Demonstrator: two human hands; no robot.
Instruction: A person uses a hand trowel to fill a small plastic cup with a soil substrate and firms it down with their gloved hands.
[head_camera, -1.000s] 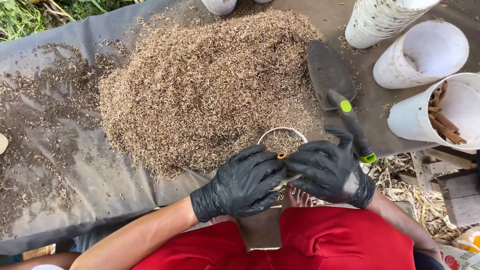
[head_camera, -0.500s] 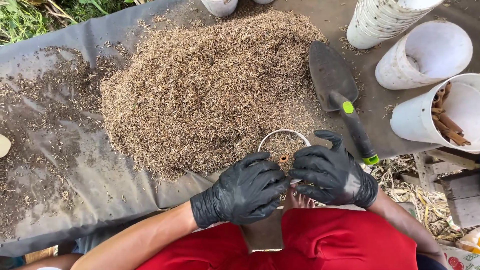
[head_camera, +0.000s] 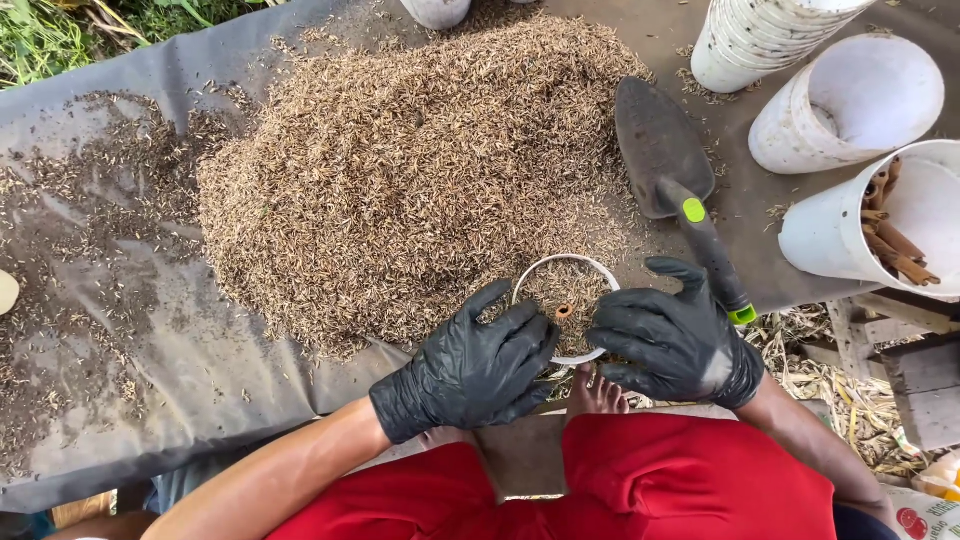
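One grey tarp (head_camera: 120, 400), husk-strewn outdoors

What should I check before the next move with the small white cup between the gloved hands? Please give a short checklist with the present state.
1. Left hand on the white cup: ok, fingers at its left rim.
2. Right hand on the cup: ok, fingers at its right rim.
3. Cup filled with husks: ok, husks reach near the rim.
4. Brown stick standing in the cup: ok, its end shows in the middle.
5. Trowel within reach: ok, lying beside the right hand.
6. Cup upright: cannot tell from above.
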